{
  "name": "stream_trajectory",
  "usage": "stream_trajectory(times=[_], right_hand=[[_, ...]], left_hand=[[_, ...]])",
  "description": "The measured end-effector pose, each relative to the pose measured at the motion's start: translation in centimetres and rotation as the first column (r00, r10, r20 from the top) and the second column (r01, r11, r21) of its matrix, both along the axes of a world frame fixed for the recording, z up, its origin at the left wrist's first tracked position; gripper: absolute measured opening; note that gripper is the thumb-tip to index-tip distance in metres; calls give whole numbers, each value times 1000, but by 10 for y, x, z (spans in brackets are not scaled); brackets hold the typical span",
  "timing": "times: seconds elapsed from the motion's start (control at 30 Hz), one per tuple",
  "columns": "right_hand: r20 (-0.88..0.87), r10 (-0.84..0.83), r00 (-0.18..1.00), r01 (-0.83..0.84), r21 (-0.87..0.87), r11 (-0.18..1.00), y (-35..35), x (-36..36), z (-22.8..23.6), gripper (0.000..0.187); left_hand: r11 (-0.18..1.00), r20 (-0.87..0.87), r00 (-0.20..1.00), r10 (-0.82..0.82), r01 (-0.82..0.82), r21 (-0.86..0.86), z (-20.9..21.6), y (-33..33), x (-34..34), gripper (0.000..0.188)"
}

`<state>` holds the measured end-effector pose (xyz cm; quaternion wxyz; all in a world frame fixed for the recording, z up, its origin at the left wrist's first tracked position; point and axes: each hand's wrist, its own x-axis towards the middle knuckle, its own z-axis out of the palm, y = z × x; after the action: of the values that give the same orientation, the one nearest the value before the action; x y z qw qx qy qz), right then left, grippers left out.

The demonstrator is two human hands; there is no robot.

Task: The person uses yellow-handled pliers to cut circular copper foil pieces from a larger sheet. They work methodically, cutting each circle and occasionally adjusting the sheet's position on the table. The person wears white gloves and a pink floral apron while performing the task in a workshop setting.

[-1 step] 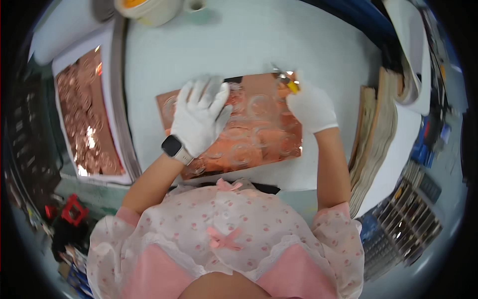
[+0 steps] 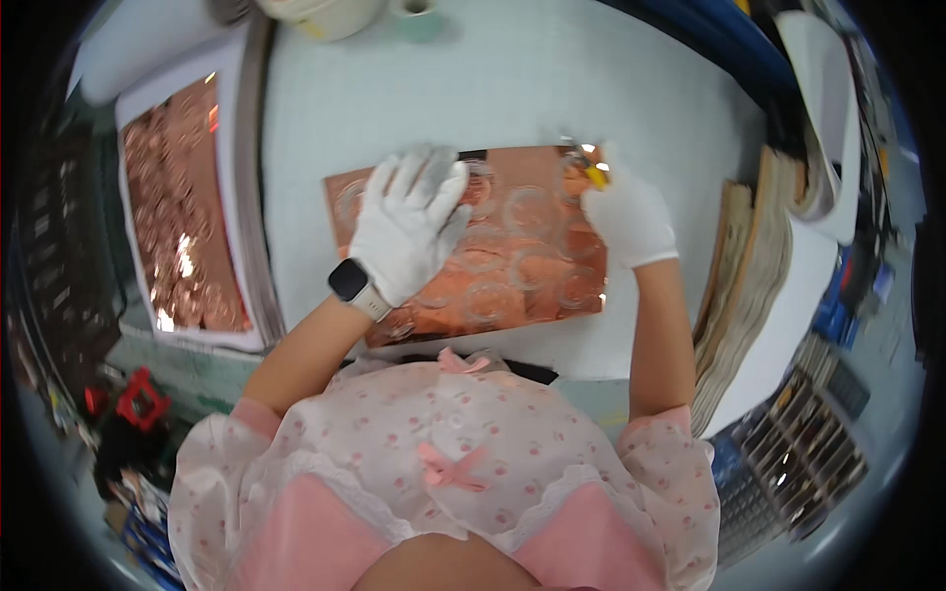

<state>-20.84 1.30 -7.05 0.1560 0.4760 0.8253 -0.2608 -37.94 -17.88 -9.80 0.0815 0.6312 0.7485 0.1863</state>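
Note:
A copper-coloured sheet with raised round shapes (image 2: 537, 266) lies in front of me on the pale work surface. My left hand (image 2: 409, 227), in a white glove, rests flat on its left half with the fingers stretched out. At the sheet's upper right corner is my right hand (image 2: 631, 219), also gloved, closed around a small tool with a yellow part and a shiny metal end (image 2: 597, 177). The tool's exact kind is too blurred to tell. Its metal end is by the sheet's far edge.
On the left, another embossed copper sheet (image 2: 182, 212) lies on white paper. A white tub (image 2: 330, 15) and a small greenish pot (image 2: 419, 22) stand at the far side. Thick stacked pads with worn edges (image 2: 754, 266) flank my right arm; beyond is a compartment tray (image 2: 813, 448).
The whole view has shifted slightly, so the sheet and both hands appear a little further right. Both hands keep nearly the same places on the sheet.

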Motion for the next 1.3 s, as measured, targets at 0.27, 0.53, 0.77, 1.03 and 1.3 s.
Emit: stream_trajectory(times=[0.27,0.53,0.77,1.03,1.3], right_hand=[[-283,-612,738,344,-623,703,34,30,-23,24],[-283,-598,750,310,-648,696,37,15,-13,20],[-201,-300,933,205,-389,898,23,26,0,22],[-350,-346,871,186,-415,890,6,49,6,19],[-570,-501,651,90,-597,797,-45,-11,34,16]], left_hand=[[967,347,903,252,-227,-113,26,-103,21,46],[590,900,-84,429,-728,-349,0,-168,48,46],[719,812,-190,551,-386,-578,-5,-179,34,45],[782,733,359,578,-502,-370,28,-180,30,30],[766,498,688,529,-639,68,97,-187,-101,12]])
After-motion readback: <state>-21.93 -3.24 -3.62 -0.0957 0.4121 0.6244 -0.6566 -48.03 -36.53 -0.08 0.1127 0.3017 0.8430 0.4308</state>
